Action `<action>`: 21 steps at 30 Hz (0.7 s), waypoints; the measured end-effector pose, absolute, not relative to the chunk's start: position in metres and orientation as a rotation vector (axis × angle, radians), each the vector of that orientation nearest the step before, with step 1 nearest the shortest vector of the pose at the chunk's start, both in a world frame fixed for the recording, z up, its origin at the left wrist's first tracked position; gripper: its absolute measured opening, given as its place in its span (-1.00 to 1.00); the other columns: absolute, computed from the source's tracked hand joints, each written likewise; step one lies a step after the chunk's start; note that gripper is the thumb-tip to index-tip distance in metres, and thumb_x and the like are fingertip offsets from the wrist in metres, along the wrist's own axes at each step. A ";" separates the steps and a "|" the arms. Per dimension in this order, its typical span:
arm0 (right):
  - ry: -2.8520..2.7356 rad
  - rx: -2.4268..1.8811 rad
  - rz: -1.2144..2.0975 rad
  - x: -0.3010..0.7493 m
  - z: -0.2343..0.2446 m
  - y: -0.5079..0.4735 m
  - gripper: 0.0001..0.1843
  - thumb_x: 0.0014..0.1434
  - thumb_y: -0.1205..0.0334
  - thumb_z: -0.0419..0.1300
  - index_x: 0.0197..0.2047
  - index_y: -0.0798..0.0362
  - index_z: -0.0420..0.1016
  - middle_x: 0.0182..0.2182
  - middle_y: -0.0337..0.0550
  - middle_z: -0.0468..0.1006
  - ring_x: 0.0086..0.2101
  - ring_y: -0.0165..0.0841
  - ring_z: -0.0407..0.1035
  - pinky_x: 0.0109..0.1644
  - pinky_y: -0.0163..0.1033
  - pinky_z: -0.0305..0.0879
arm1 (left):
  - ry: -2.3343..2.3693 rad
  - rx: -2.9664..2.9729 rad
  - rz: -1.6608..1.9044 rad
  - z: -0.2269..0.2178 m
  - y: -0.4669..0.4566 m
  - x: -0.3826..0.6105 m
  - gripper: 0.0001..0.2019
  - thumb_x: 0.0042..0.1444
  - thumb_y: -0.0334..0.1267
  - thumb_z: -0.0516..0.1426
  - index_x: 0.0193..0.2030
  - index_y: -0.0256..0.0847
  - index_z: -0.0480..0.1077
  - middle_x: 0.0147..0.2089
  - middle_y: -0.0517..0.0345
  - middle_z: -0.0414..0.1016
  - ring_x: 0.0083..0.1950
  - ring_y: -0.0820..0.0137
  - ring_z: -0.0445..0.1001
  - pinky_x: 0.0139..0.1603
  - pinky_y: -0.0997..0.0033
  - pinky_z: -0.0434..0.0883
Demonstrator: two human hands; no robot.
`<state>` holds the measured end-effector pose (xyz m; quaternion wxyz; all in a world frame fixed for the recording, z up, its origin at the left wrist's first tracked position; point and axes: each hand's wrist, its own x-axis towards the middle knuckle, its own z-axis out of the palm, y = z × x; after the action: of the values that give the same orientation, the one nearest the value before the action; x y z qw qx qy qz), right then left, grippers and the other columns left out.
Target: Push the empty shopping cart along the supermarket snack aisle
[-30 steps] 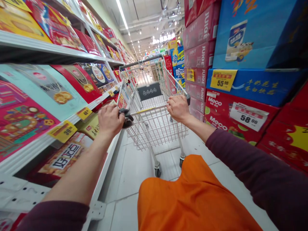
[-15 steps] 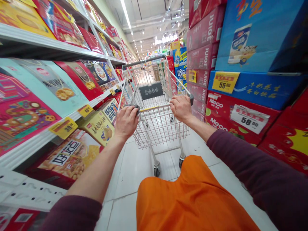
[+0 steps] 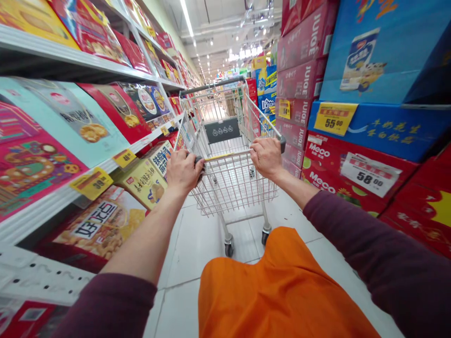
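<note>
My left hand (image 3: 183, 172) grips the left end of the wire shopping cart's handle (image 3: 229, 156), which has a yellow strip along it. My right hand (image 3: 268, 158) is closed around the handle's right part. Between and beyond my hands stands the cart's empty-looking metal wire basket (image 3: 229, 190), on small castors. Maroon sleeves cover both forearms up to the wrists. An orange garment (image 3: 275, 286) fills the bottom of the view, below the cart.
White store shelves (image 3: 70, 55) with colourful boxed snacks and yellow price tags line the left. Stacked red and blue gift boxes (image 3: 299, 80) with price signs rise on the right. A pale tiled floor (image 3: 190, 249) runs between them down a long aisle.
My left hand has slid right onto the cart handle from its outer end. The cart and I have moved a little forward along the aisle, and the shelf goods have shifted past.
</note>
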<state>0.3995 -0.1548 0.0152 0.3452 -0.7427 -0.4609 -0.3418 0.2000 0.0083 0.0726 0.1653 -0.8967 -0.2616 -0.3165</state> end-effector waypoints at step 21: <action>-1.188 -1.848 -0.853 0.407 0.014 -0.152 -0.62 0.27 0.20 -0.12 -0.30 0.01 0.52 -0.12 -0.07 0.57 -0.02 -0.16 0.34 0.14 0.02 -0.06 | -0.503 -2.674 -0.853 0.065 -0.038 0.253 -0.74 0.28 -0.19 -0.03 -0.19 -0.21 0.46 -0.07 -0.08 0.48 0.06 0.12 0.35 0.02 0.10 0.33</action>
<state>0.4068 -0.1518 0.0143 0.3826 -0.7246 -0.4656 -0.3343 0.2533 -0.0375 0.0652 0.1447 -0.9279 -0.1744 -0.2960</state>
